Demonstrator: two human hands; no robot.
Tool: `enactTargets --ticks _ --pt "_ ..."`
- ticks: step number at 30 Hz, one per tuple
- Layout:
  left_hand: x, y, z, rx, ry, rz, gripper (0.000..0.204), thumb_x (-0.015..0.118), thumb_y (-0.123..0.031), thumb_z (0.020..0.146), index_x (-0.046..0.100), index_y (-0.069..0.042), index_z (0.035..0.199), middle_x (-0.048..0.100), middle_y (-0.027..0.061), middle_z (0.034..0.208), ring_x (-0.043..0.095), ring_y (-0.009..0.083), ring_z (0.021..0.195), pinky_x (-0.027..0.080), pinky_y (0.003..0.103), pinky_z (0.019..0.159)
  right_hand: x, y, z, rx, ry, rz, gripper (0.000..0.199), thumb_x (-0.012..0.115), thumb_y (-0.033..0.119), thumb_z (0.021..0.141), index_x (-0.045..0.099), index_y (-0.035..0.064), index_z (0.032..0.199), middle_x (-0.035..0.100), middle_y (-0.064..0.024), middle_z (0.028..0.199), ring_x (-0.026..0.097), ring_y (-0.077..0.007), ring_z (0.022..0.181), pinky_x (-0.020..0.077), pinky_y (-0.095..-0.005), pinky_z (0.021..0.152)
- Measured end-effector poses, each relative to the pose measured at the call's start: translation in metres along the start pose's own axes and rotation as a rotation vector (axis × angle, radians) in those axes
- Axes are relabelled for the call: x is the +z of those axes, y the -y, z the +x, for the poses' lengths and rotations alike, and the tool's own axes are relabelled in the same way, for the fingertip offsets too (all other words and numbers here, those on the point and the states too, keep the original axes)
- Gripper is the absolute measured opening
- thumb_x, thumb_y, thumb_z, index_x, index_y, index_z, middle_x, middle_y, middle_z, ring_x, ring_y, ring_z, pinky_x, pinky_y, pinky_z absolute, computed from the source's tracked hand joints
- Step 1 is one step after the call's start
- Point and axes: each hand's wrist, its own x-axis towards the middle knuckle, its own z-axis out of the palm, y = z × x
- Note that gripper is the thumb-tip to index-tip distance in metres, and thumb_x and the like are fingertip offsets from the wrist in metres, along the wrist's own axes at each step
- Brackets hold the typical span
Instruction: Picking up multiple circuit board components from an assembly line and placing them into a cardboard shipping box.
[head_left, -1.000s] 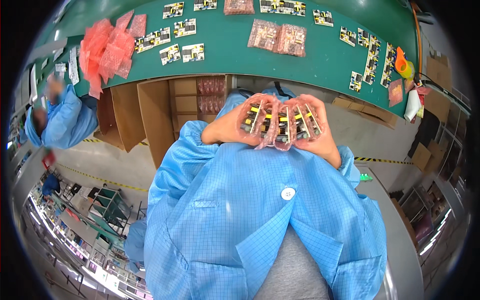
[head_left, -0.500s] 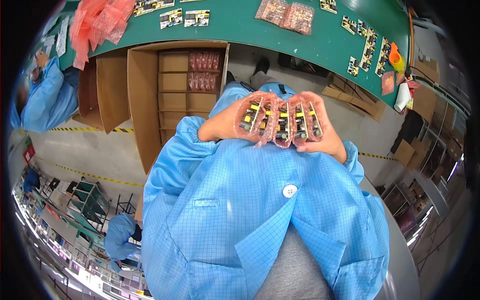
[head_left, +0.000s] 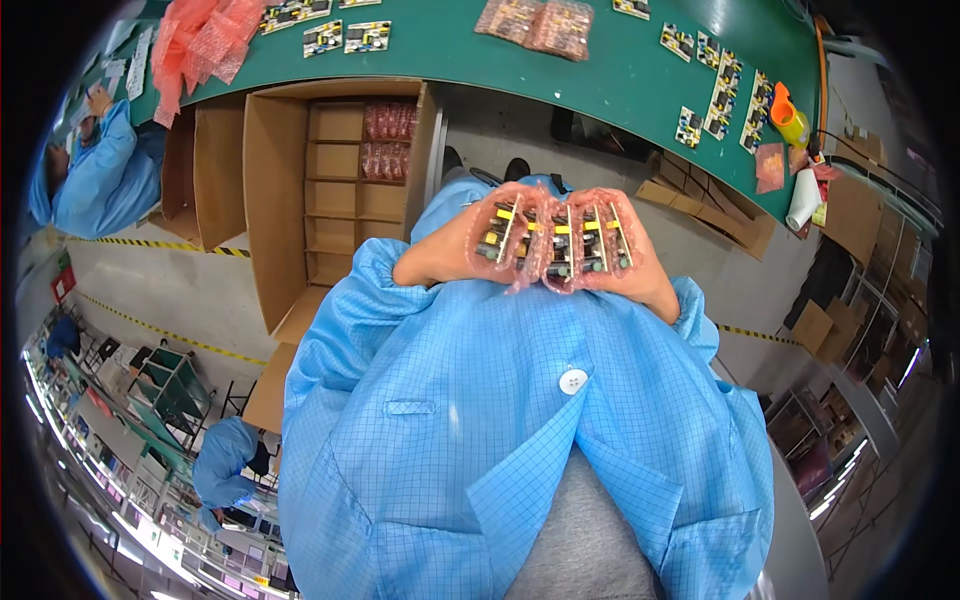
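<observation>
In front of my chest, a row of several circuit boards in pink bubble wrap (head_left: 562, 268) is held between both hands. My left hand (head_left: 446, 246) is closed around the left end of the row. At the right end, my right hand (head_left: 648, 262) grips the wrapped boards, its fingers curled over the far side. The boards stand on edge, with yellow and black parts showing through the open wrap. Left of my left hand stands a divided cardboard box (head_left: 272, 190). Pink-wrapped boards (head_left: 386, 160) fill two of its compartments at the upper right.
Across the far side runs a green table (head_left: 430, 58) with wrapped boards (head_left: 536, 28), bare circuit boards (head_left: 722, 100), loose pink bubble wrap (head_left: 205, 45) and a yellow-orange container (head_left: 788, 118). A co-worker in blue (head_left: 105, 175) is at the left. A flattened carton (head_left: 705, 208) lies beneath the table.
My hands have come slightly closer together, pressing the wrapped row narrower. The table and box have shifted left in view, and more of the floor beside the box shows.
</observation>
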Motion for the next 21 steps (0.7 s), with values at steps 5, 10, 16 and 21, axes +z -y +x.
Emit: enactTargets --ticks 5,10,16,21 --pt "0.027 0.011 -0.014 -0.052 -0.247 0.173 0.089 0.084 -0.016 0.068 0.035 -0.006 0.141 0.034 0.0111 0.14 0.042 0.0253 0.129 0.037 0.04 0.107 -0.019 -0.011 -0.005 0.087 0.028 0.002 0.085 0.088 0.009 0.064 0.038 0.0041 0.133 0.051 -0.0086 0.127 0.051 -0.0188 0.12 0.0422 -0.0353 0.101" --pt "0.043 0.023 -0.051 -0.126 -0.491 0.069 0.09 0.086 -0.016 0.066 0.036 -0.005 0.14 0.036 0.0087 0.135 0.043 0.0224 0.127 0.036 0.037 0.107 -0.003 -0.026 0.016 0.128 0.162 0.01 0.094 0.089 0.016 0.062 0.032 0.0059 0.137 0.049 -0.0086 0.128 0.05 -0.0204 0.122 0.0407 -0.0359 0.102" --pt "0.031 0.031 -0.107 0.087 -0.682 0.378 0.084 0.086 -0.017 0.066 0.041 -0.001 0.136 0.047 0.0123 0.133 0.047 0.0239 0.125 0.038 0.039 0.106 0.053 -0.043 0.05 0.06 0.286 0.018 0.088 0.091 0.008 0.059 0.038 0.0085 0.129 0.052 -0.0094 0.124 0.051 -0.0196 0.12 0.0428 -0.0354 0.101" --pt "0.022 0.028 -0.151 0.022 -0.851 -0.229 0.071 0.081 -0.015 0.073 0.043 0.0 0.131 0.054 0.0153 0.13 0.053 0.0247 0.12 0.042 0.04 0.103 0.102 -0.058 0.067 0.015 0.333 0.21 0.1 0.094 0.022 0.053 0.033 0.0099 0.131 0.047 -0.0191 0.134 0.048 -0.0276 0.127 0.0423 -0.0421 0.105"
